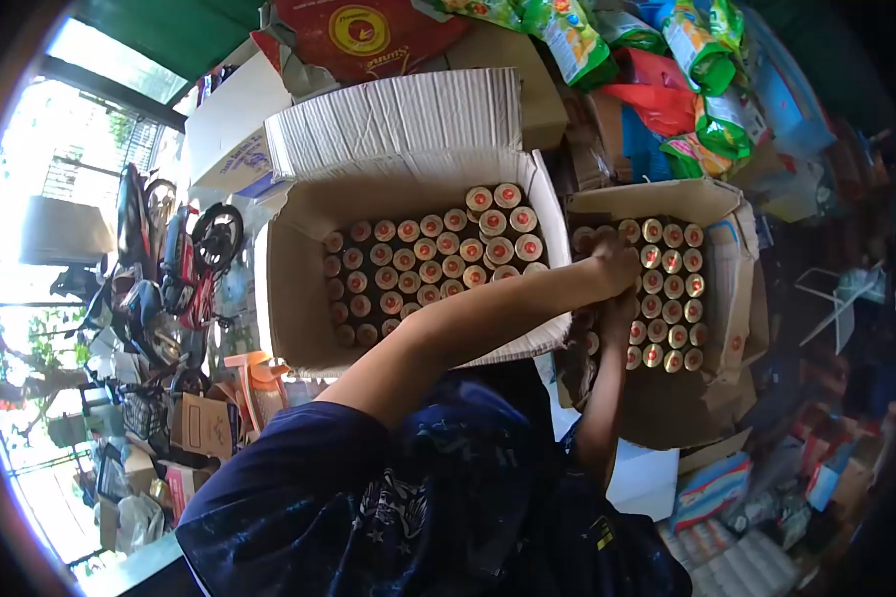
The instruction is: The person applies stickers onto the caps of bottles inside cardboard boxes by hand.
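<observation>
My left hand (pixel 617 261) reaches across to the right over the smaller cardboard box (pixel 667 408), with its fingers curled down among the round containers. What those fingers hold, if anything, is hidden. My right hand (pixel 620 297) is just below it at the same box's left side, mostly covered by the left hand. Rows of round containers (pixel 673 286) with gold-rimmed tops and red centres stand upright in this box. Beside it on the left, under my left forearm, a larger cardboard box (pixel 294 289) holds several rows of similar round containers (pixel 428 249).
Bright green packets (pixel 702 60) and a red packet (pixel 657 90) lie behind the small box. A red bag (pixel 368 40) is behind the large box's raised flap (pixel 398 114). An orange plastic item (pixel 262 388) stands at left, with motorcycles (pixel 184 259) beyond.
</observation>
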Available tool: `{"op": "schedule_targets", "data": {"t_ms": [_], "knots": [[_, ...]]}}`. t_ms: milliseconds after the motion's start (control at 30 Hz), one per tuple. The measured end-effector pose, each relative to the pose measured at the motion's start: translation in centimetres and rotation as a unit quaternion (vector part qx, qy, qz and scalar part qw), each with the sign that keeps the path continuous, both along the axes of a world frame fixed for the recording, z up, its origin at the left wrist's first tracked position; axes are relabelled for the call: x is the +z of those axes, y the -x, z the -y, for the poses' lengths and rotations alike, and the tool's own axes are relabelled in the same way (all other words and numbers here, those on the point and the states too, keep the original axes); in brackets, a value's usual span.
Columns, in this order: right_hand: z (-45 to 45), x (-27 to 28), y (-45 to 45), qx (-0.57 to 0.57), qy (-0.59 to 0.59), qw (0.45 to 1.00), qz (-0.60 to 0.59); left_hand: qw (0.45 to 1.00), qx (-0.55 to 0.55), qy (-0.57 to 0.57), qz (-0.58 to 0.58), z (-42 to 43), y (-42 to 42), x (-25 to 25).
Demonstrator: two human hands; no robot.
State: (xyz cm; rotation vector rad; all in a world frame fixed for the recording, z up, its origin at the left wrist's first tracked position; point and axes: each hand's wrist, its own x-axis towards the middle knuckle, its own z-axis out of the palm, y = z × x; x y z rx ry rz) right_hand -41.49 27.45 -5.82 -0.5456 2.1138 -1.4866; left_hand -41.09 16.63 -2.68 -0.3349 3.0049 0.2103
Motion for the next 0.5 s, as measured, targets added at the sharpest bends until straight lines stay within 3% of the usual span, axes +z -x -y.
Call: {"op": "schedule_targets", "data": {"t_ms": [67,333,500], "knots": [[-1.0,-4.3,1.7,0.005,0.006,0.999,-0.032,1.0,0.007,0.005,0.01,0.0,0.1,-0.5],[0.1,0.4,-0.3,-0.052,-0.032,0.998,-0.016,0.997,-0.014,-0.063,0.05,0.9,-0.1,2.1],[-0.2,4.7,-1.7,-0.109,-0.021,0.983,-0.147,0.957,0.004,-0.289,-0.013,2.0,-1.0,5.5]]}}
